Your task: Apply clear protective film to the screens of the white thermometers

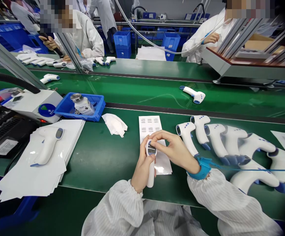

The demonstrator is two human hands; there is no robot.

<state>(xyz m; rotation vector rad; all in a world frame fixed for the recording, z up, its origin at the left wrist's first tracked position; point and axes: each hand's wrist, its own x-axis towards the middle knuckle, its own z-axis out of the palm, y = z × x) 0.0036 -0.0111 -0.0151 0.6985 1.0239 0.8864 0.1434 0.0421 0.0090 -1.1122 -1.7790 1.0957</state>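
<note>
My left hand [143, 164] is wrapped round a white infrared thermometer [151, 178], its dark oval screen facing me and its handle pointing down. My right hand [173, 147] reaches across from the right, thumb and fingertips pressed together on the thermometer's head by the screen. Whether anything small is pinched there is hidden. Under my hands lies a white label sheet [164, 164] with small printed labels in rows. To the right, several more white thermometers [216, 137] with blue-grey details lie close together. A blue wrist strap [201, 168] with a cord circles my right wrist.
On the left, another thermometer [46, 146] rests on a paper stack [71, 131]. Behind it are a white device [43, 105] and a blue tray [98, 106] holding a bottle. A crumpled wipe [114, 124] lies nearby. One thermometer [194, 95] is on the green conveyor [132, 88]. Co-workers sit beyond.
</note>
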